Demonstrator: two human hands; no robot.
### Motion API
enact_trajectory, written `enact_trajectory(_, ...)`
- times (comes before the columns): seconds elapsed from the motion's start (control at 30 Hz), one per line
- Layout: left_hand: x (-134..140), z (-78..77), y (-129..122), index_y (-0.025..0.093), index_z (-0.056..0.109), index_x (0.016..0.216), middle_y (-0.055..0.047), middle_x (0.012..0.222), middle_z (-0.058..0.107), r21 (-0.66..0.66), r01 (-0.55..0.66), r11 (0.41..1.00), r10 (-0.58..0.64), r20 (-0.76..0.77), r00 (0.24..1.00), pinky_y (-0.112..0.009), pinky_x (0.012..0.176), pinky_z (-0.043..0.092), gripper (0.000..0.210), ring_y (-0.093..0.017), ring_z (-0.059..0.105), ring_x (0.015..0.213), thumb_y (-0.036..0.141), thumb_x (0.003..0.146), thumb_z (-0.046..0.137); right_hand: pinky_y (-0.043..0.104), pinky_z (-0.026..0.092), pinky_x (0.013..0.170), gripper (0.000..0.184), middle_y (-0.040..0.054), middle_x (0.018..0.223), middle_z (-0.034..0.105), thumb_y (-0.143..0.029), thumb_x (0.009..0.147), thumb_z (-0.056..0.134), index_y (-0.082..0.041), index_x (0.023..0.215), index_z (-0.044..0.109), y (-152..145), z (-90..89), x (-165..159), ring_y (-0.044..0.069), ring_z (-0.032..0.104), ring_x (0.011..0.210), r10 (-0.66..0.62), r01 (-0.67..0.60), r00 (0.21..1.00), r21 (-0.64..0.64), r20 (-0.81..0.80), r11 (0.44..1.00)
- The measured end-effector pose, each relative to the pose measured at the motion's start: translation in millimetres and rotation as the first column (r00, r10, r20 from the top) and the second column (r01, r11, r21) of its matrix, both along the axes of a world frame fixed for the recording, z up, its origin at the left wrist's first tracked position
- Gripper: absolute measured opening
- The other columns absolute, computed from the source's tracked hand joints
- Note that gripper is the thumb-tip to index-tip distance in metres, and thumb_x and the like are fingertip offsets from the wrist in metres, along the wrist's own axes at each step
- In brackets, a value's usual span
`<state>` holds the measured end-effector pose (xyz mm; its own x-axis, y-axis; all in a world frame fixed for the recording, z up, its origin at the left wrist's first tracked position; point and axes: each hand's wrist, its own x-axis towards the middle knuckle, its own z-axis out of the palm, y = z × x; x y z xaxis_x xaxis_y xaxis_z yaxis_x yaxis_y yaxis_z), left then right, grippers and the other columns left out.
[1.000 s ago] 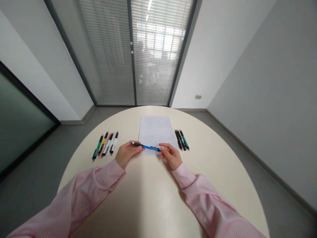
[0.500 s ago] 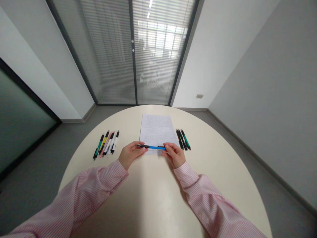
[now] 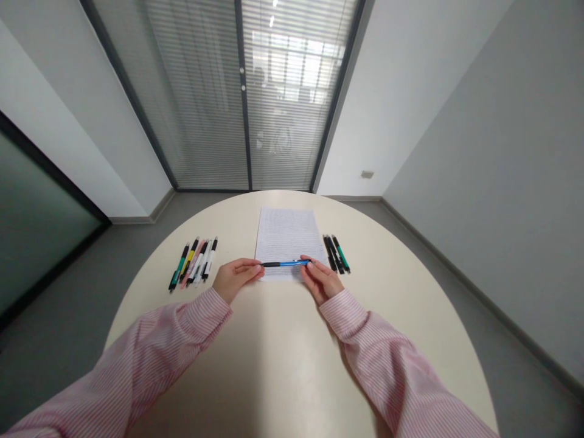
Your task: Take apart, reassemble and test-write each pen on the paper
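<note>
Holding one blue pen [image 3: 286, 263] in both hands, crosswise above the near part of the paper [image 3: 288, 234]. Left hand [image 3: 235, 280], at the paper's near left corner: thumb and fingers pinch the pen's dark end. Right hand [image 3: 322, 282], at the paper's near right corner: thumb and fingertips grasp the opposite end, beyond the blue barrel. Both grips closed on the same pen; it lies about level, side to side. Contact between pen and paper: cannot tell.

Left of the paper, well apart from it: a loose row of pens, slanting. From the outer side inward: left green pen [image 3: 179, 268], yellow pen [image 3: 190, 256], pink pen [image 3: 192, 266], then white pens [image 3: 210, 258] with black parts. Some overlap in view; exact count of the white ones unclear.

Right of the paper, just beside it: two black pens [image 3: 329, 253] side by side, then right green pen [image 3: 340, 253] as the outermost.

Paper rests on the pale, rounded table [image 3: 292, 359], near its far edge; fine lines cover it, too small to read. Beyond the paper: blinds [image 3: 201, 134] behind glass. Striped sleeves [image 3: 182, 347] reach in from the paper's near side.
</note>
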<state>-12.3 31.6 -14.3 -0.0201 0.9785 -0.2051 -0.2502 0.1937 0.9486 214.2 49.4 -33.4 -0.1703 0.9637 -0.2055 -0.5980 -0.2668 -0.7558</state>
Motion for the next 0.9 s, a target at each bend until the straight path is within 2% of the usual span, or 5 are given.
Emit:
enact_trajectory(0.23, 0.4, 2.1, -0.1, 0.008, 0.064, 0.084, -0.011, 0.078, 0.072, -0.005, 0.003, 1.0, -0.003, -0.015, 1.0, -0.027, 0.074, 0.055, 0.043, -0.018, 0.068, 0.072, 0.033, 0.053, 0.08, 0.019, 0.054, 0.078, 0.022, 0.0059, 0.082, 0.072, -0.022, 0.066, 0.074, -0.012, 0.085, 0.07, -1.5, 3.8, -2.3, 0.013, 0.068, 0.08, -0.004, 0.004, 1.0, -0.039, 0.007, 0.999)
enact_trajectory(0.43, 0.9, 3.2, -0.2, 0.009, 0.064, 0.088, -0.009, 0.079, 0.072, 0.051, 0.042, 0.998, -0.039, -0.047, 0.998, -0.028, 0.075, 0.055, 0.044, -0.018, 0.068, 0.075, 0.035, 0.055, 0.078, 0.02, 0.057, 0.066, 0.027, 0.0091, 0.075, 0.072, -0.023, 0.067, 0.073, -0.011, 0.09, 0.068, -12.4, 11.7, -10.1, 0.014, 0.069, 0.066, 0.009, -0.006, 0.999, -0.061, 0.05, 0.998)
enact_trajectory(0.6, 2.1, 1.4, -2.3, 0.011, 0.064, 0.088, -0.008, 0.078, 0.072, 0.159, 0.09, 0.983, -0.053, -0.228, 0.972, -0.029, 0.073, 0.056, 0.039, -0.018, 0.068, 0.073, 0.038, 0.062, 0.073, 0.019, 0.057, 0.062, 0.027, 0.0073, 0.067, 0.07, -0.025, 0.064, 0.076, -0.01, 0.085, 0.068, -16.8, 9.1, -15.0, 0.013, 0.068, 0.06, -0.049, 0.05, 0.999, -0.059, 0.022, 0.997)
enact_trajectory(0.77, 1.8, 0.7, -8.4, 0.015, 0.064, 0.088, -0.003, 0.072, 0.07, 0.357, 0.191, 0.915, 0.044, -0.555, 0.83, -0.023, 0.066, 0.055, 0.023, -0.014, 0.067, 0.065, 0.033, 0.074, 0.062, 0.015, 0.057, 0.064, 0.026, 0.0047, 0.071, 0.07, -0.02, 0.051, 0.083, -0.01, 0.069, 0.068, -11.7, 8.1, -16.9, 0.011, 0.067, 0.063, -0.143, 0.138, 0.989, -0.107, -0.044, 0.985)
enact_trajectory(0.9, -0.2, 3.1, -12.1, 0.016, 0.061, 0.09, -0.002, 0.079, 0.068, 0.516, 0.305, 0.8, 0.216, -0.723, 0.656, -0.021, 0.066, 0.052, 0.017, -0.012, 0.064, 0.067, 0.028, 0.082, 0.052, 0.014, 0.057, 0.061, 0.027, 0.0044, 0.073, 0.07, -0.02, 0.042, 0.086, -0.01, 0.056, 0.065, -11.7, 12.1, -21.3, 0.01, 0.066, 0.06, -0.193, 0.188, 0.981, -0.129, -0.023, 0.974)
